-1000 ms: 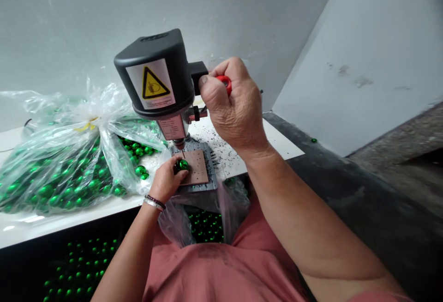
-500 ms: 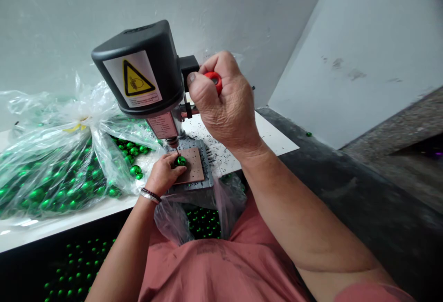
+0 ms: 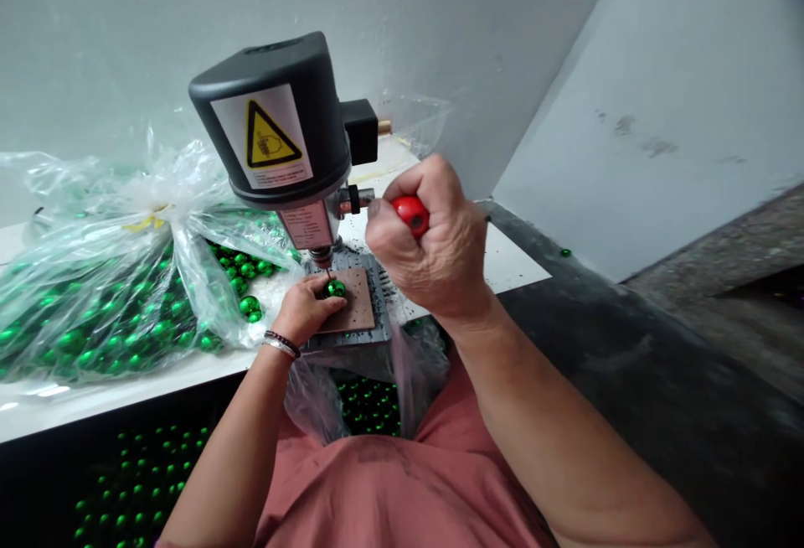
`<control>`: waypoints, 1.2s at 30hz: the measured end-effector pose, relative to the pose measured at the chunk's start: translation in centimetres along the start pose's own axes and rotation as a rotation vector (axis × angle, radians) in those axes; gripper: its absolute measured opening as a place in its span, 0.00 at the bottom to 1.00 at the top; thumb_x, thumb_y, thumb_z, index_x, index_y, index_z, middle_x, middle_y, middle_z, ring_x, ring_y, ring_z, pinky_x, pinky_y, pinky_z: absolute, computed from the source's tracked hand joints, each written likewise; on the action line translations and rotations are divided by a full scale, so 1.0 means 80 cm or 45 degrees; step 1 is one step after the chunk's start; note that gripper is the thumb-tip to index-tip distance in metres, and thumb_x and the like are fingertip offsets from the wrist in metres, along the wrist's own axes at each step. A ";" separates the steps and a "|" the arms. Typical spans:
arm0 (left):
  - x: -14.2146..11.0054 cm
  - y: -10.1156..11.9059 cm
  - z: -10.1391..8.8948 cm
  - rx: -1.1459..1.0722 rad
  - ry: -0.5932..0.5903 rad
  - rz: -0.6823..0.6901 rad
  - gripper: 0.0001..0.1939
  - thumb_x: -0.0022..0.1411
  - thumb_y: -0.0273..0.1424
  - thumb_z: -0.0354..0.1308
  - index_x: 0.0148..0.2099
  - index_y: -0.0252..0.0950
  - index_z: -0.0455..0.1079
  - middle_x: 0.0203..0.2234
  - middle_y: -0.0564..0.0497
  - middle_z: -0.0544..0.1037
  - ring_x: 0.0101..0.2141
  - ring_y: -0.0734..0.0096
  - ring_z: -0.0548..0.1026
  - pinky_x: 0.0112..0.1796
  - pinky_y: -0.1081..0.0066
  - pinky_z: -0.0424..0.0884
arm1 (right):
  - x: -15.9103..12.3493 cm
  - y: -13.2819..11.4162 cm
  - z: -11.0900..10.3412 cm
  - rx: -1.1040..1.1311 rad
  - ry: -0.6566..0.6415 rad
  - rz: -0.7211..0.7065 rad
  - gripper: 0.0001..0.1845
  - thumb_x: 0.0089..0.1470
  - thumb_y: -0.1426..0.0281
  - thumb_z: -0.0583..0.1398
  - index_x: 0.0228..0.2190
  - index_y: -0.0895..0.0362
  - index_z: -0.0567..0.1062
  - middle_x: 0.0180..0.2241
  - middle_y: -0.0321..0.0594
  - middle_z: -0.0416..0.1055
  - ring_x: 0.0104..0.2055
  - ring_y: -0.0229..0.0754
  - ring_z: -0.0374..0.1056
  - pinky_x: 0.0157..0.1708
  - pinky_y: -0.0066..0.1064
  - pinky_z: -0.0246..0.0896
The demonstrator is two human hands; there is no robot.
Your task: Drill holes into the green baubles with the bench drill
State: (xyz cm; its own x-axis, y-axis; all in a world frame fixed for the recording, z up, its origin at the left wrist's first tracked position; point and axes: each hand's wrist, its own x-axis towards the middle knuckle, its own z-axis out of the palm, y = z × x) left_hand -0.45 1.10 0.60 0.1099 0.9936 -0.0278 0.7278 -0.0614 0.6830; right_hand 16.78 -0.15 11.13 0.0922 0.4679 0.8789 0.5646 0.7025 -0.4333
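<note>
Between the thumb and fingers of my left hand (image 3: 306,307) is a shiny green ball (image 3: 336,289), held on a brown board (image 3: 361,301). The board lies on the grey base (image 3: 383,326) of a small drill press (image 3: 270,129) with a black housing and a yellow warning label. Its thin bit reaches down to the top of the ball; whether it has gone in, I cannot tell. My right hand (image 3: 440,242) is wrapped round the red knob (image 3: 412,214) of the press lever, to the right of the housing.
A tied clear plastic bag (image 3: 119,297) full of green balls lies on the white table (image 3: 38,414) at left. Loose balls (image 3: 249,307) sit beside it. Dark shavings surround the base. An open plastic bag (image 3: 418,372) hangs below, over more green balls. One ball (image 3: 566,252) rests far right.
My right hand has pulled the red lever knob downward, and the chuck and bit have come lower toward the ball. My left hand keeps the ball on the board. The view shifted slightly.
</note>
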 end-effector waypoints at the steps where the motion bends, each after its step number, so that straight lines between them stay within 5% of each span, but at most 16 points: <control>1: 0.000 0.001 0.000 0.013 0.000 0.006 0.16 0.49 0.33 0.60 0.42 0.37 0.74 0.38 0.51 0.77 0.41 0.67 0.72 0.47 0.67 0.65 | -0.006 0.001 0.000 -0.014 0.013 -0.041 0.05 0.49 0.70 0.53 0.24 0.56 0.60 0.20 0.27 0.55 0.21 0.26 0.53 0.25 0.22 0.56; 5: -0.001 0.005 -0.002 0.047 -0.002 0.014 0.12 0.49 0.34 0.60 0.37 0.36 0.75 0.38 0.50 0.77 0.41 0.66 0.72 0.46 0.67 0.65 | -0.025 0.003 0.001 -0.049 0.051 -0.115 0.03 0.49 0.73 0.54 0.27 0.56 0.61 0.20 0.27 0.58 0.22 0.27 0.56 0.24 0.22 0.57; 18: -0.006 0.005 -0.001 -0.031 0.008 0.056 0.19 0.50 0.31 0.59 0.47 0.37 0.71 0.41 0.51 0.76 0.43 0.67 0.72 0.48 0.67 0.64 | -0.055 0.004 0.013 -0.006 0.078 0.067 0.04 0.49 0.72 0.54 0.30 0.54 0.62 0.21 0.31 0.62 0.23 0.31 0.60 0.24 0.26 0.59; 25: -0.008 -0.001 0.001 -0.088 0.015 0.095 0.16 0.50 0.30 0.58 0.43 0.36 0.72 0.37 0.52 0.77 0.39 0.68 0.72 0.43 0.69 0.66 | -0.083 0.013 0.021 0.084 0.101 0.100 0.04 0.49 0.74 0.53 0.31 0.55 0.62 0.24 0.33 0.64 0.25 0.31 0.62 0.27 0.26 0.61; 31: -0.010 0.002 0.007 -0.021 0.099 0.043 0.18 0.49 0.31 0.59 0.44 0.37 0.71 0.36 0.51 0.77 0.38 0.68 0.72 0.42 0.69 0.66 | -0.012 -0.009 0.017 0.003 0.163 0.162 0.05 0.52 0.67 0.52 0.28 0.56 0.63 0.23 0.32 0.63 0.23 0.30 0.59 0.25 0.25 0.57; 36: -0.042 0.017 -0.006 0.115 0.175 -0.076 0.17 0.50 0.35 0.58 0.43 0.35 0.71 0.35 0.47 0.76 0.37 0.65 0.72 0.39 0.68 0.66 | 0.053 -0.019 0.018 0.001 0.076 0.320 0.11 0.52 0.65 0.53 0.21 0.56 0.60 0.18 0.30 0.56 0.20 0.29 0.54 0.23 0.24 0.52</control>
State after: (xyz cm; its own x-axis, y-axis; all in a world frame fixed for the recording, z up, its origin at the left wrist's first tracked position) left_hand -0.16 -2.26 1.93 -0.0243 0.9990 0.0383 0.7887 -0.0044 0.6148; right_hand 15.10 1.55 15.26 0.2781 0.5952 0.7539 0.5169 0.5688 -0.6397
